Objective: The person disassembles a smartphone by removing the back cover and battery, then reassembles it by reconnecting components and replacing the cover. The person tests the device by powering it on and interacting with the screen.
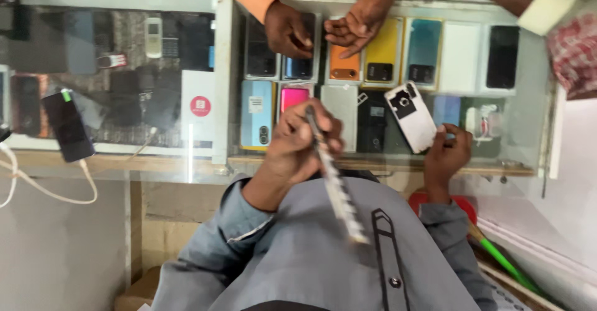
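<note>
White phone back cover is lying tilted on the glass counter top, just right of the middle, its inner side with the camera cut-out facing up, and the person's right hand is pinching it at its near corner with the fingertips. The left hand is clenching around a long thin tool, blurred and pale, whose far end is sticking up between the fingers while the rest is slanting back over the grey shirt; its tip is sitting well apart from the cover. To my eye the work would be going best with the cover pressed flat against the glass so that it is not rocking, and with the tool gripped closer to its working end, since such a long shaft is wagging easily. Across the counter another person in orange sleeves is resting both hands on the glass, fingers curled, and a third arm with a cream cuff is reaching in at the far right corner, so that side is getting crowded. Under the glass, rows of phones and coloured cases are showing through. A black phone is charging on a white cable at the left, and a green-handled tool is lying near the person's right elbow.
</note>
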